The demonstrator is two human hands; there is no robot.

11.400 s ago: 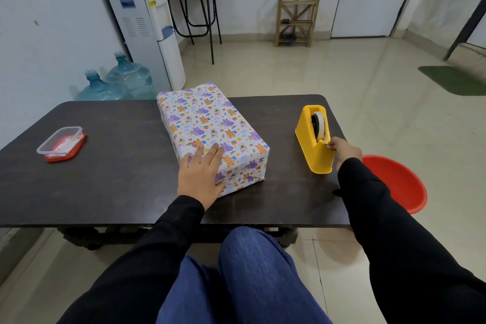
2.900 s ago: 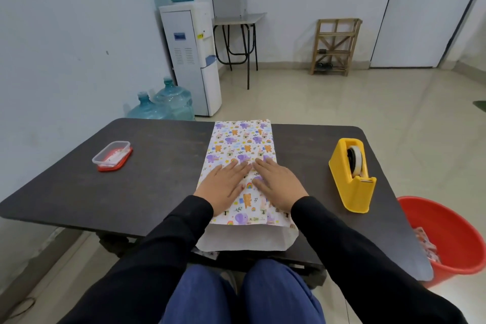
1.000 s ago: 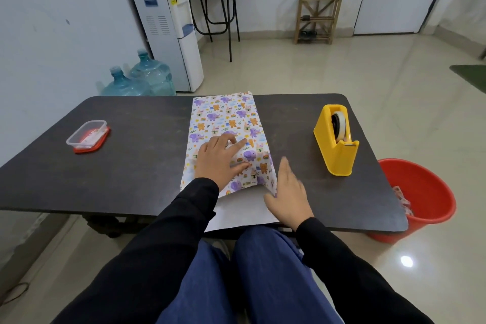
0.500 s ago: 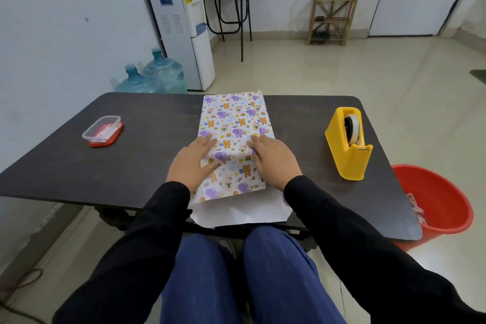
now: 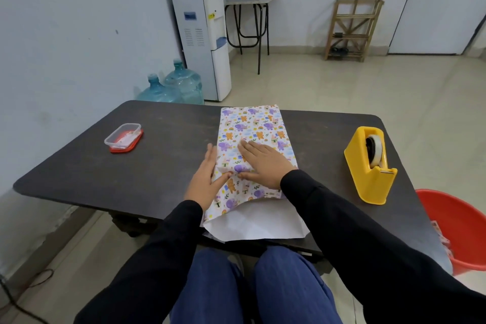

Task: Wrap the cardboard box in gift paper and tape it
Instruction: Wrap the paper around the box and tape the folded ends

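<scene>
The box wrapped in animal-print gift paper (image 5: 252,126) lies lengthwise in the middle of the dark table (image 5: 163,155). At its near end the paper stands open, and a white flap (image 5: 257,223) hangs over the table's front edge. My left hand (image 5: 205,181) presses against the box's left side, its thumb on the paper's near left corner. My right hand (image 5: 265,160) lies flat on top of the box, palm down, fingers pointing left. A yellow tape dispenser (image 5: 370,166) stands to the right of the box.
A clear container with a red lid (image 5: 123,138) sits on the table's left part. A red bucket (image 5: 457,229) stands on the floor beside the table's right end. A water dispenser (image 5: 202,34) and two water jugs (image 5: 173,87) stand behind the table.
My left hand has slid off the top of the box to its left side, and the near left paper corner is now folded in. My right hand has moved to the top's middle.
</scene>
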